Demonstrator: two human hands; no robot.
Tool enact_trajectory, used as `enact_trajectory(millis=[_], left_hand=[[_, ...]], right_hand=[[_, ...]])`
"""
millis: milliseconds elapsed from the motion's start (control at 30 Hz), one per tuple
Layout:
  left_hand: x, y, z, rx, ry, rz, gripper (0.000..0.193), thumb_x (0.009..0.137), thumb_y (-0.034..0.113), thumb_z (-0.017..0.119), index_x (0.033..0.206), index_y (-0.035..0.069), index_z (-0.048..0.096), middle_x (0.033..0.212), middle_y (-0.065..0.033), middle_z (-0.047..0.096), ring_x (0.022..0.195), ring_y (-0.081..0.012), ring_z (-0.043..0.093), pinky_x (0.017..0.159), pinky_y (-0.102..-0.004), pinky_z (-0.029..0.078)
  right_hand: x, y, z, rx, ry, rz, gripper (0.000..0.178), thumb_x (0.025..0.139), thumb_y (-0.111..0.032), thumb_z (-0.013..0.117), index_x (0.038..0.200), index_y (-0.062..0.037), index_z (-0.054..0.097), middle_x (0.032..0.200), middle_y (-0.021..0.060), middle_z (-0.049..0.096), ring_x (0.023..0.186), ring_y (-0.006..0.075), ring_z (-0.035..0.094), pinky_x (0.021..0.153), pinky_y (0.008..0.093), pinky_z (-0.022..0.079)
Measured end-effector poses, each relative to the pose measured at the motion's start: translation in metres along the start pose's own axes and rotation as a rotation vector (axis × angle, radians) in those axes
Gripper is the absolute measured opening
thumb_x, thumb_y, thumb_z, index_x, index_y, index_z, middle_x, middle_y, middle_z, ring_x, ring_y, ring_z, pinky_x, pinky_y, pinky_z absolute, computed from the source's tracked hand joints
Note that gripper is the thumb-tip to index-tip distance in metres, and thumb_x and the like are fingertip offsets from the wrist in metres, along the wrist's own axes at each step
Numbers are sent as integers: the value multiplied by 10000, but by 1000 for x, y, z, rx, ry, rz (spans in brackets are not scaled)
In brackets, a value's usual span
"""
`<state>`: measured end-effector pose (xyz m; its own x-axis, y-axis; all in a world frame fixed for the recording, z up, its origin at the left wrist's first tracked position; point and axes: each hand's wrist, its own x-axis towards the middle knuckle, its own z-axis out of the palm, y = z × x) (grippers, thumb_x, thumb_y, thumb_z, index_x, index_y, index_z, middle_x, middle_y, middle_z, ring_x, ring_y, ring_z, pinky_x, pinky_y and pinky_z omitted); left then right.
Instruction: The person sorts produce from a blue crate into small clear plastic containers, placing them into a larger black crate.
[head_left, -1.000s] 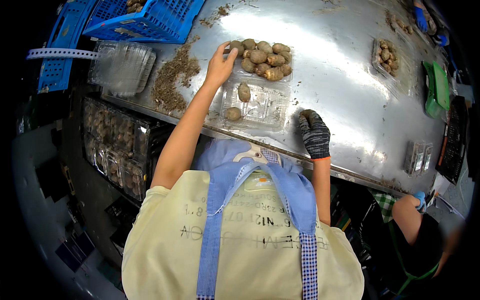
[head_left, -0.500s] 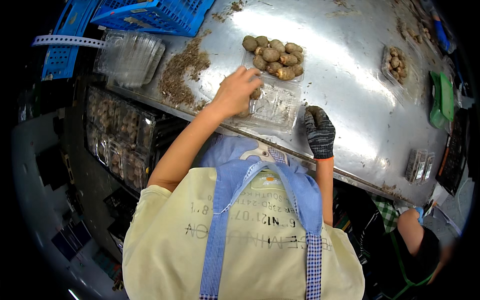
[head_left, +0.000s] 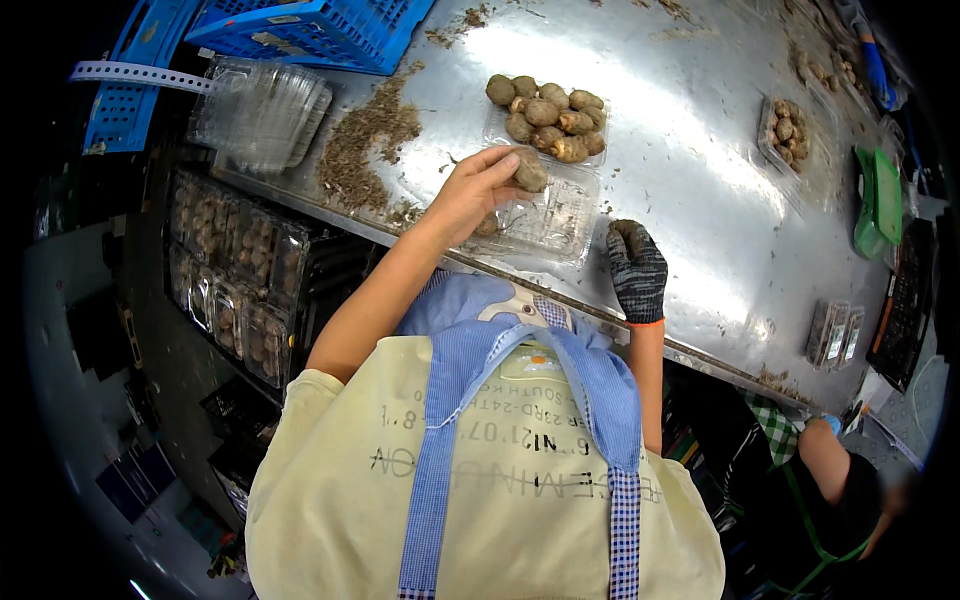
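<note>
My bare left hand [head_left: 475, 190] pinches one brown taro [head_left: 530, 171] between thumb and fingers. It is above a clear plastic clamshell box [head_left: 560, 240], whose near half lies toward me. Another taro [head_left: 487, 226] is partly hidden below that hand. The far half of the box is heaped with small taros [head_left: 546, 112], several of them showing pale ends. At the table's near edge, my right hand [head_left: 637, 265] wears a dark grey striped glove. Its fingers are curled, with dark, soiled tips; what they hold, if anything, is hidden.
Dirt and peelings [head_left: 365, 150] litter the metal table [head_left: 700, 240] on the left, near stacked empty clear boxes [head_left: 265, 115] and a blue crate [head_left: 330, 35]. Filled boxes [head_left: 230, 290] stand lower left. At right are another taro box [head_left: 787, 135], a green container [head_left: 880, 205] and a co-worker [head_left: 830, 490].
My left hand has turned and brought the taro up into plain sight, a little to the right. My right hand stays nearly in place.
</note>
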<state>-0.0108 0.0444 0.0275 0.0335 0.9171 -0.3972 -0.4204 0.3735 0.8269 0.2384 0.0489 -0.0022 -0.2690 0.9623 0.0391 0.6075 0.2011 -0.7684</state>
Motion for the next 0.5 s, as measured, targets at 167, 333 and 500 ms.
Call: enact_trajectory(millis=[167,333,500], left_hand=[[-7,-1,6,-243,-54,-33,342,918,177,452,1196,-21,438,1026,-131,562,944,-196,571,813,-325,499],[-8,-10,5,-202,-41,-106,287,922,205,450,1120,1,486,1021,-115,582,899,-172,588,779,-312,504],[-16,-18,23,-98,-92,-163,269,925,230,452,1087,22,505,993,-86,594,853,-145,593,732,-283,501]], right_hand=[[-1,-5,3,88,-28,40,165,846,-116,553,975,-22,595,828,116,627,746,173,601,695,273,468],[0,-14,6,258,-34,98,168,860,-111,527,979,-9,586,794,111,612,722,178,597,685,275,467],[13,-42,5,100,-157,-285,172,876,-111,470,955,0,574,799,132,606,705,259,588,664,308,467]])
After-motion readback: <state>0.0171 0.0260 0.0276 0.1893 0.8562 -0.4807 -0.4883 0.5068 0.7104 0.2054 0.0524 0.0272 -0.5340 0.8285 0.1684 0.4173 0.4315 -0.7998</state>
